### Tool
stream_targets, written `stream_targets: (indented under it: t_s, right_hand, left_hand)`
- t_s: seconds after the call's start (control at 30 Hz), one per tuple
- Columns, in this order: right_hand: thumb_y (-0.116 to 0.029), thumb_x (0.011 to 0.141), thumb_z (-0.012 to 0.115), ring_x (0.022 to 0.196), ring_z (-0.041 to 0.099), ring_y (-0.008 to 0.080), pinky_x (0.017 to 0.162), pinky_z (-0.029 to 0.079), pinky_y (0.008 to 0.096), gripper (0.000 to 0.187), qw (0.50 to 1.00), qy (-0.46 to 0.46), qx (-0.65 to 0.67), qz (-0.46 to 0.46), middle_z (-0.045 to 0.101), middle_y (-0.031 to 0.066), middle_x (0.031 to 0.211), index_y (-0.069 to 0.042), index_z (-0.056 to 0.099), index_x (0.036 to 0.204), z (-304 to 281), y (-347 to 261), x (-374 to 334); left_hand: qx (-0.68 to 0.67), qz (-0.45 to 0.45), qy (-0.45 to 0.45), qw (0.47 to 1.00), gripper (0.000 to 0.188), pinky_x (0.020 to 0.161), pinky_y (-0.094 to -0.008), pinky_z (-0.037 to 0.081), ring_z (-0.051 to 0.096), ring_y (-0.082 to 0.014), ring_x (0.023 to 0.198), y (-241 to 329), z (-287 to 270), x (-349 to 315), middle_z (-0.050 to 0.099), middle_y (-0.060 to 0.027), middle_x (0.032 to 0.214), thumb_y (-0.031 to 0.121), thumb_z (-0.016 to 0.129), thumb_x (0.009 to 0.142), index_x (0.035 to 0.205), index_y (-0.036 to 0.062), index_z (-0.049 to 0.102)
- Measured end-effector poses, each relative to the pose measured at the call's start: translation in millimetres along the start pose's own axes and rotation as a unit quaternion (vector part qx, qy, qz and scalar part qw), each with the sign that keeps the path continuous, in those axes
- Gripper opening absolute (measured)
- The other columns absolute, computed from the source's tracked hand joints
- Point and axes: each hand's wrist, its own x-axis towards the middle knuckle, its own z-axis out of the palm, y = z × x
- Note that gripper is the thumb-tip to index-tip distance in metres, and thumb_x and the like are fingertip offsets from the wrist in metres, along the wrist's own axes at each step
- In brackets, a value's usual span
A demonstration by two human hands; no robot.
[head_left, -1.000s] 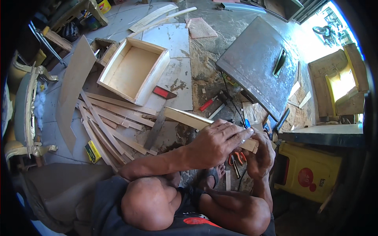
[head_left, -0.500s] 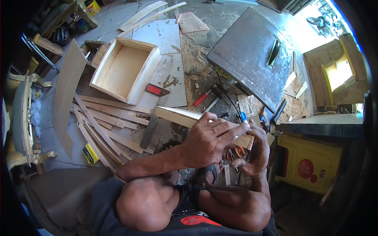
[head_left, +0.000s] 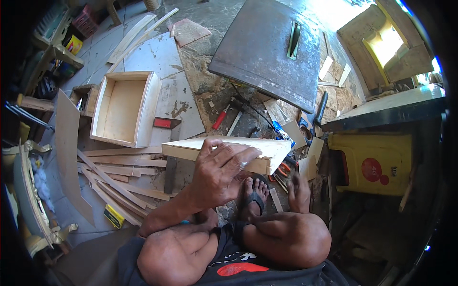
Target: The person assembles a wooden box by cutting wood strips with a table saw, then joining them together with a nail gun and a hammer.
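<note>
"Which way is the pale wooden panel lying?"

"It's stretching left to right beyond the knees, its right end angling slightly nearer to them."

"Which hand is sitting closer?"

"The left hand. It's gripping the panel across the middle of its near edge, fingers bending over onto the upper face. The thumb is mostly hiding, so I'm not placing it."

"And the right hand?"

"It's hanging below the panel's right end, clear of it and well apart from the left. The fingers are curling and blurring, so I'm not able to tell how far they're opening or whether they're holding anything."

"What's surrounding the panel?"

"Orange-handled pliers are lying just off its right end, near the right hand. Thin wooden strips are spreading past its left end, and an open wooden drawer is standing beyond that end."
</note>
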Motion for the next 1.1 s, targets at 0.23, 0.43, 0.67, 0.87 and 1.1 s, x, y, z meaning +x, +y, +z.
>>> stream_targets:
  t_s: [0.23,0.43,0.67,0.87,1.1]
  right_hand:
    - [-0.008,0.092,0.067,0.095,0.069,0.0276,0.082,0.054,0.0377,0.031,0.967,-0.225,-0.002,0.122,0.065,0.0192,0.103,-0.003,0.064,0.122,-33.4,-22.4,-112.9]
    - [-0.008,0.091,0.067,0.094,0.069,0.0271,0.081,0.055,0.0382,0.029,0.95,-0.301,0.033,0.077,0.067,0.0177,0.102,-0.003,0.066,0.12,-18.6,-86.9,-125.9]
    - [-0.009,0.089,0.068,0.092,0.07,0.0265,0.08,0.055,0.0387,0.028,0.945,-0.311,-0.05,0.092,0.068,0.0158,0.102,-0.004,0.067,0.116,19.7,-66.2,-152.8]
    - [-0.009,0.088,0.069,0.091,0.07,0.0259,0.08,0.055,0.0392,0.026,0.889,-0.456,-0.022,0.026,0.07,0.0142,0.101,-0.004,0.069,0.114,-16.0,-57.3,-91.6]
    - [-0.009,0.086,0.07,0.089,0.071,0.0253,0.079,0.055,0.0398,0.025,0.801,-0.577,0.157,-0.04,0.071,0.0124,0.1,-0.004,0.07,0.111,-57.7,-92.2,-28.1]
  left_hand:
    - [0.043,-0.059,0.004,0.997,0.036,0.086,-0.0398,0.05,0.065,-0.0314,0.098,-16.2,-13.1,-0.6,0.07,-0.0139,0.106,0.015,0.074,0.092,0.125,0.0022,0.066]
    - [-0.057,-0.153,0.081,0.983,0.043,0.098,-0.0348,0.049,0.062,-0.0225,0.111,-34.5,-16.1,-17.6,0.064,-0.0126,0.119,0.018,0.073,0.096,0.131,-0.006,0.061]
    - [-0.167,-0.193,0.054,0.965,0.044,0.102,-0.0326,0.046,0.06,-0.02,0.116,-56.3,-15.5,-0.6,0.063,-0.0104,0.122,0.017,0.072,0.097,0.133,-0.0062,0.061]
    - [-0.138,-0.197,0.049,0.969,0.043,0.101,-0.0322,0.047,0.063,-0.0206,0.112,-66.8,-37.7,11.7,0.067,-0.0119,0.12,0.01,0.073,0.093,0.133,-0.0044,0.062]
    - [-0.154,-0.159,0.017,0.975,0.042,0.101,-0.0368,0.049,0.065,-0.0271,0.113,-80.7,-39.7,22.9,0.07,-0.0157,0.119,0.014,0.075,0.092,0.129,-0.0027,0.066]
